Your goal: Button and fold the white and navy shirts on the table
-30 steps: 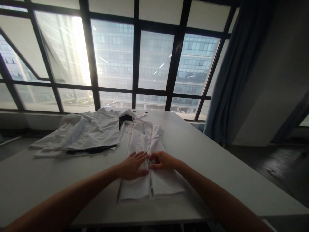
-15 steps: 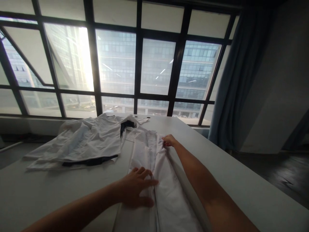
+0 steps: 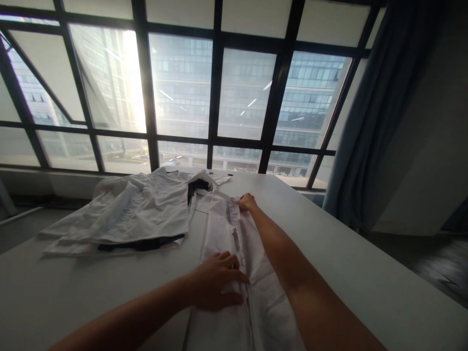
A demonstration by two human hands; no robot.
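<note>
A long white garment [image 3: 223, 224], which looks like a pair of trousers, lies lengthwise on the white table with a gathered far end. My left hand [image 3: 219, 282] rests on its nearer half, fingers spread and stretched over the lengthwise fold. Farther off, my right hand [image 3: 246, 202] has its fingers closed on the far right edge of the garment, near the gathered part. The right forearm covers some of the cloth's right side. To the left, a rumpled white shirt [image 3: 146, 209] lies spread out, with dark cloth showing at its hem and near its far right end.
The white table [image 3: 329, 263] runs up to a wall of black-framed windows [image 3: 183, 87], one pane of which is tilted on the left. A blue curtain [image 3: 369, 131] hangs at the right. Two small dark discs sit at the table's far edge.
My right hand has drawn the garment's far right edge leftward, toward its middle, narrowing the far end. My left hand stays spread on the cloth. The view has shifted slightly.
</note>
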